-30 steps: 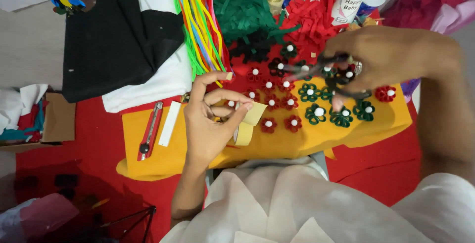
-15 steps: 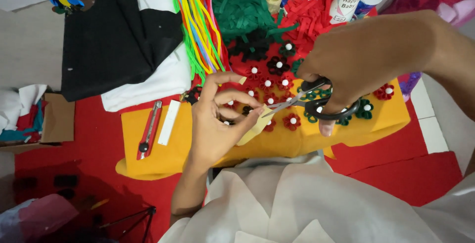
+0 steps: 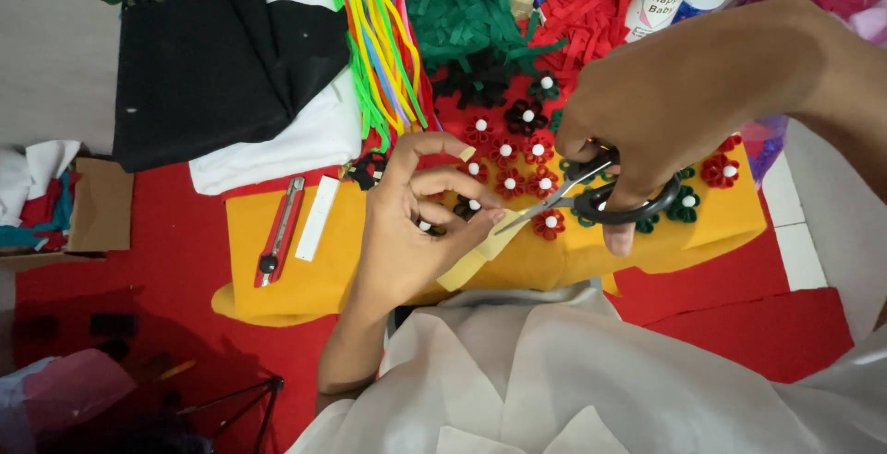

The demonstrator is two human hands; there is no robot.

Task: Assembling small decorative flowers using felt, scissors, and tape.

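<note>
1. Yellow felt strip [image 3: 480, 255] sits pinched between the thumb and fingertips of the left hand [image 3: 411, 232], its free end jutting toward the right hand [image 3: 665, 103].
2. Scissors [image 3: 591, 197] are gripped in the right hand, fingers through the black loops, blades slightly parted and meeting the strip's edge just right of the left fingertips.
3. Judging from this, a clean cut needs the strip held taut and flat, with the left thumb kept back from the blades.
4. Short snips near the blade pivot probably suit thick felt best.
5. Red and green felt flowers [image 3: 517, 163] lie just beyond both hands on the yellow sheet [image 3: 305, 278]; a red utility knife [image 3: 280, 230] rests left of the left hand.
</note>
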